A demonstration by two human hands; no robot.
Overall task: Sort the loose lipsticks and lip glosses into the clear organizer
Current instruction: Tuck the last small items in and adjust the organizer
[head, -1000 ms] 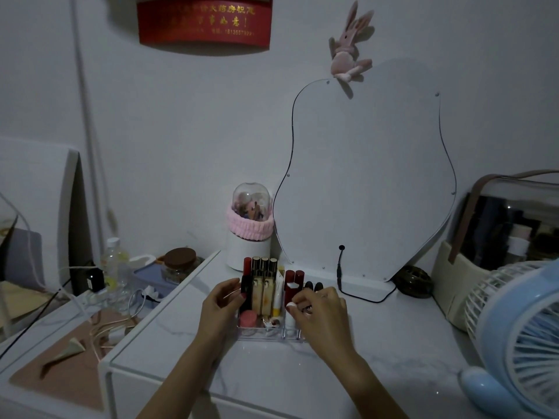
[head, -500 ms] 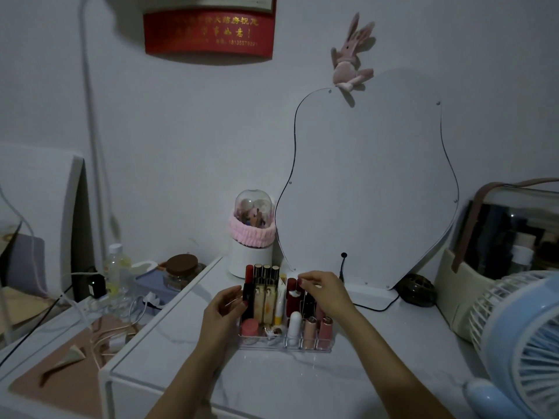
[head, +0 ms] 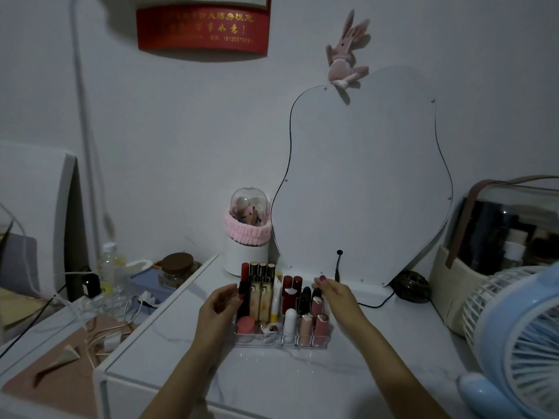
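The right hand (head: 335,293) had lifted clear of the front row, its grip apart and empty; the left hand (head: 219,303), fingers loosely apart, steadied the clear plastic organizer (head: 281,340) on the white marble worktop (head: 302,385), tubes apparently all slotted.

we see a dim room with a plain white wall (head: 169,140), a marble-look white tabletop (head: 272,379), a curvy mirror (head: 363,182) leaning against the wall, and a red wall sign (head: 203,28).

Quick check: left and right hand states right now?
Left hand: open, fingers curled against the clear organizer's left side.
Right hand: open, empty, beside the organizer's back right.
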